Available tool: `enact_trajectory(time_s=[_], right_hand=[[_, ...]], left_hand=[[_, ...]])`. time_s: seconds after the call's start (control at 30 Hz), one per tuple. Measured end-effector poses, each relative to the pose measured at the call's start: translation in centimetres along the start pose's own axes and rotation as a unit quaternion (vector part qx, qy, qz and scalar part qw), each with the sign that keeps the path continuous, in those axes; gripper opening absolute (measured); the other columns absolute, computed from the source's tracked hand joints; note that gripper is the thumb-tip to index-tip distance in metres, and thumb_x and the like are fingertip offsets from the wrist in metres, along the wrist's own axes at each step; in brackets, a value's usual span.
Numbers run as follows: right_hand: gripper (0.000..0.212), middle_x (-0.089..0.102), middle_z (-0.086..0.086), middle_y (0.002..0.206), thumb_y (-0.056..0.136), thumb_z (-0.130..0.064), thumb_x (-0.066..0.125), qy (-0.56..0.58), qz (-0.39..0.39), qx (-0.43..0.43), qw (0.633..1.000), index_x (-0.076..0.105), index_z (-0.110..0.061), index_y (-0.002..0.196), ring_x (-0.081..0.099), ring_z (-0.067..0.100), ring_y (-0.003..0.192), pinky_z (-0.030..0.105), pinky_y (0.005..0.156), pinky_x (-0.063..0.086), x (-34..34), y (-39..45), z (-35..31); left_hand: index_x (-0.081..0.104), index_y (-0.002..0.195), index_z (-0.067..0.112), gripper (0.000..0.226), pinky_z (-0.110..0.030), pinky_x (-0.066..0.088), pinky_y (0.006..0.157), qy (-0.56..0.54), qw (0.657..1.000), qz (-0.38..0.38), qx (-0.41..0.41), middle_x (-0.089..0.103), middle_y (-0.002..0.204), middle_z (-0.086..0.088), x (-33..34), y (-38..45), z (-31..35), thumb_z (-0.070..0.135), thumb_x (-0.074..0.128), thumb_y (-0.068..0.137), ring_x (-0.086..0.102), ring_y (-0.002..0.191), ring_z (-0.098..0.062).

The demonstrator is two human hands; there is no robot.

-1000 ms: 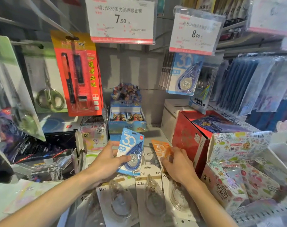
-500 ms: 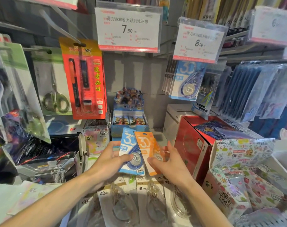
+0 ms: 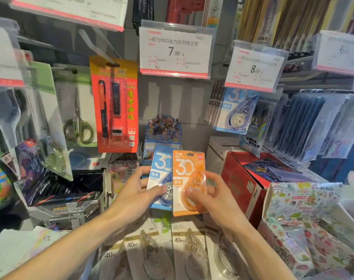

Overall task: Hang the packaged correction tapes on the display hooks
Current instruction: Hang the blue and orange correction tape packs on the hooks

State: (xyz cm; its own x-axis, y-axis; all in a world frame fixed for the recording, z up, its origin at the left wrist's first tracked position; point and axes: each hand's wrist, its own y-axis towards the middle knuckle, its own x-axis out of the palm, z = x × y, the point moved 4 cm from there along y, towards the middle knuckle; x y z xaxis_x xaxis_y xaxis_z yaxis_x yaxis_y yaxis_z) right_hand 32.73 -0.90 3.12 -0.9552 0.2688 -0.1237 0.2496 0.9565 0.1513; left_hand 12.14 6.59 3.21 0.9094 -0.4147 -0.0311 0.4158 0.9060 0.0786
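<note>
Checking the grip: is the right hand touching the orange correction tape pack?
Touching: the head view shows the right hand with fingers pressed on the orange pack.

Both forearms reach forward; left hand (image 3: 134, 196) and right hand (image 3: 216, 199) each closed in a grip

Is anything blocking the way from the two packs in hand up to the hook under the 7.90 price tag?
The 7.90 price tag hangs ahead of the space the packs must reach; the hook behind it cannot be seen. Otherwise open wall lies above the blue pack in the left hand and the orange pack in the right hand.
</note>
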Motion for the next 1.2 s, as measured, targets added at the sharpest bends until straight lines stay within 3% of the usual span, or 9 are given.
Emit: enact_trajectory(time_s=[0.2,0.33,0.43,0.6,0.7,0.83,1.0,1.2], right_hand=[[0.046,0.083,0.004,0.103,0.089,-0.017,0.079,0.008,-0.003,-0.043,0.999,0.053,-0.020,0.127,0.081,0.023,0.089,0.027,0.067,0.062,-2.1,-1.2,-2.2],[0.056,0.082,0.007,0.106,0.078,-0.027,0.080,0.018,0.007,-0.084,0.996,0.054,-0.016,0.126,0.080,0.025,0.093,0.034,0.072,0.065,-4.3,-2.3,-4.4],[0.058,0.082,0.008,0.107,0.075,-0.027,0.080,0.036,0.012,-0.118,0.992,0.056,-0.015,0.126,0.080,0.022,0.093,0.026,0.070,0.062,-6.9,-3.0,-6.2],[0.052,0.081,0.008,0.110,0.080,-0.030,0.086,0.049,0.014,-0.165,0.985,0.060,-0.022,0.125,0.079,0.024,0.097,0.028,0.074,0.062,-11.8,-3.9,-8.3],[0.045,0.081,0.005,0.110,0.085,-0.026,0.083,0.035,0.014,-0.194,0.980,0.062,-0.027,0.124,0.079,0.024,0.099,0.030,0.075,0.063,-14.5,-4.2,-9.0],[0.042,0.081,-0.002,0.110,0.082,-0.030,0.081,0.030,0.015,-0.226,0.973,0.063,-0.041,0.118,0.079,0.017,0.099,0.022,0.075,0.062,-17.7,-4.6,-10.1],[0.045,0.080,-0.007,0.109,0.077,-0.036,0.081,0.024,0.037,-0.269,0.962,0.061,-0.049,0.114,0.078,0.012,0.098,0.023,0.075,0.063,-20.3,-5.2,-10.8],[0.048,0.079,-0.017,0.106,0.073,-0.042,0.082,-0.006,0.034,-0.295,0.955,0.059,-0.055,0.113,0.078,0.006,0.094,0.016,0.071,0.061,-21.1,-6.6,-10.6]], left_hand=[[0.051,0.124,0.028,0.040,-0.026,0.060,0.075,0.025,0.997,0.004,0.069,0.081,0.105,0.010,0.8,0.0,1.9,0.014,0.073,0.093,0.079,0.093,-0.014],[0.054,0.123,0.032,0.040,-0.025,0.061,0.073,0.039,0.990,0.014,0.132,0.081,0.107,0.010,2.5,-0.7,4.2,0.020,0.075,0.091,0.078,0.094,-0.014],[0.056,0.122,0.032,0.039,-0.036,0.061,0.081,0.046,0.984,0.019,0.169,0.081,0.108,0.007,4.4,-1.6,6.1,0.022,0.076,0.090,0.078,0.095,-0.017],[0.057,0.119,0.030,0.046,-0.026,0.060,0.083,0.051,0.972,0.020,0.226,0.080,0.110,0.010,8.9,-2.9,9.6,0.037,0.076,0.078,0.076,0.100,-0.011],[0.058,0.116,0.031,0.041,-0.030,0.061,0.084,0.053,0.967,0.027,0.249,0.080,0.109,0.009,11.7,-3.1,10.7,0.035,0.082,0.083,0.076,0.099,-0.012],[0.060,0.114,0.042,0.036,-0.022,0.059,0.078,0.069,0.956,0.049,0.281,0.080,0.112,0.011,14.3,-3.6,12.3,0.035,0.080,0.086,0.077,0.097,-0.012],[0.060,0.114,0.047,0.039,-0.034,0.061,0.082,0.086,0.943,0.084,0.312,0.078,0.115,0.010,15.8,-4.5,14.4,0.044,0.075,0.078,0.077,0.101,-0.014],[0.060,0.115,0.044,0.036,-0.025,0.061,0.080,0.119,0.935,0.091,0.322,0.078,0.114,0.012,16.6,-6.0,15.4,0.029,0.073,0.085,0.077,0.099,-0.013]])
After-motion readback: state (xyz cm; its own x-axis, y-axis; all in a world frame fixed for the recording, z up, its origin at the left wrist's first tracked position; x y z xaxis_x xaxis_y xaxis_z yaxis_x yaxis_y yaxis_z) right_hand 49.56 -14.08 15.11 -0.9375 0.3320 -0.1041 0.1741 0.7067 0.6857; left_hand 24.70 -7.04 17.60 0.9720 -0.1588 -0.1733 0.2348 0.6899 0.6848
